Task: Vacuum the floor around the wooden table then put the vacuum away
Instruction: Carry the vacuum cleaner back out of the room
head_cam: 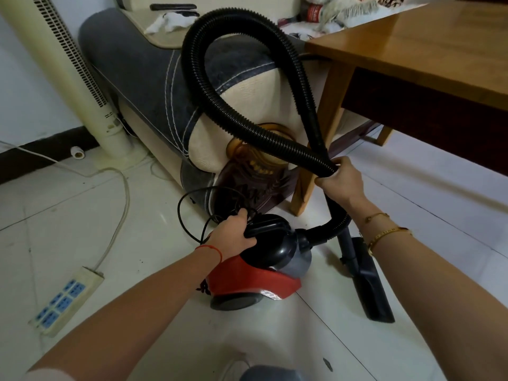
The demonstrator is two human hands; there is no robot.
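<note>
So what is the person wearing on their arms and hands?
Both arms are bare, with no sleeves and no gloves. The left hand has a thin red string tied round its wrist. The right hand has two slim gold bangles round its wrist, one thinner than the other. No rings or watch show.
</note>
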